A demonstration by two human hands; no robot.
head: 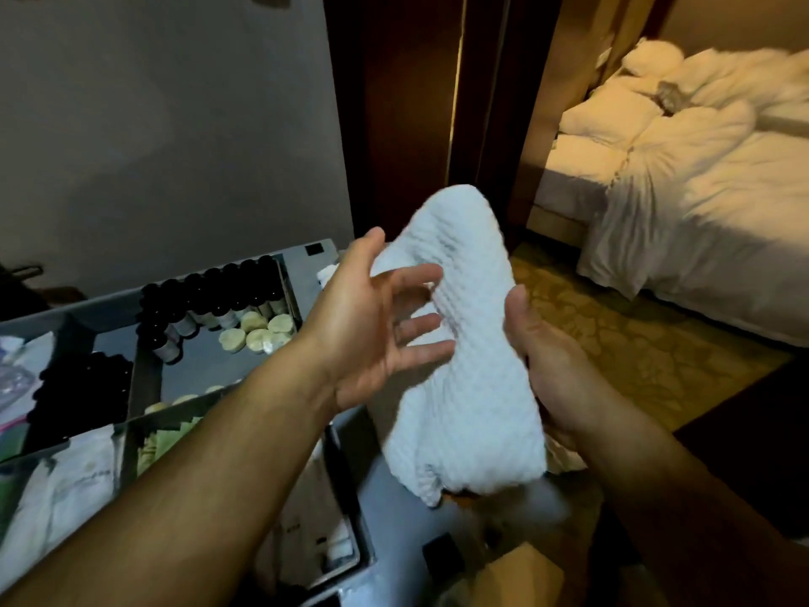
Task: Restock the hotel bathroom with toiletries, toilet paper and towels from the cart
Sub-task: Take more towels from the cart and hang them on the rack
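Note:
A folded white towel point(468, 343) with a ribbed weave hangs in front of me, long side running up and away. My right hand point(547, 365) grips its right edge from beneath, thumb on top. My left hand point(376, 317) is beside the towel's left edge with fingers spread, fingertips at the cloth but not closed on it. Below left is the grey cart point(306, 251), its top tray split into compartments holding small dark-capped bottles point(210, 291) and round pale soaps point(258, 330).
Folded white and green cloths point(166, 440) fill the cart's nearer compartments. A grey wall stands behind the cart. A dark wooden door frame point(464, 102) opens to a bedroom with an unmade white bed point(678, 190) and patterned carpet point(634, 343).

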